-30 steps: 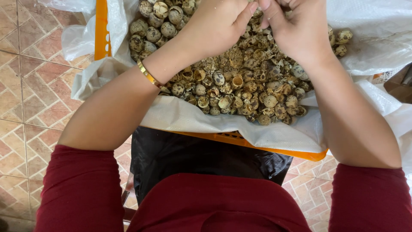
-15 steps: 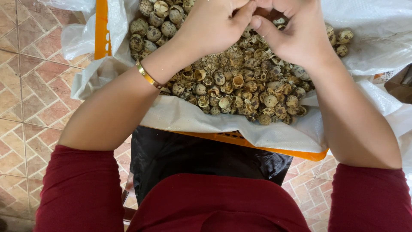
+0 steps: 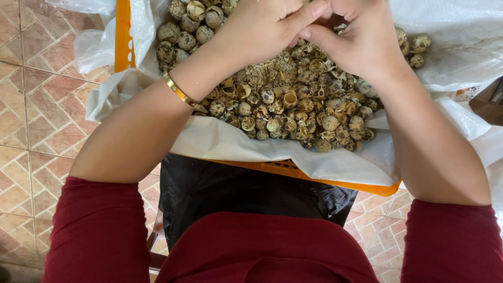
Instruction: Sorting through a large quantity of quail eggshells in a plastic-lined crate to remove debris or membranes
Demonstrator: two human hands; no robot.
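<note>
While both thumbs press together up top, the left hand [image 3: 262,29] and right hand [image 3: 361,36] curl shut; what they pinch is hidden. Below them lies one heap of speckled brown shells [image 3: 293,105], too many to count, on a white sack [image 3: 251,144] lining one orange crate [image 3: 123,36].

- Orange plastic crate [image 3: 123,36], lined with a white woven sack [image 3: 246,144].
- On the sack, a heap of speckled, broken eggshells [image 3: 293,105].
- Below, terracotta-tiled floor [image 3: 36,105].
</note>
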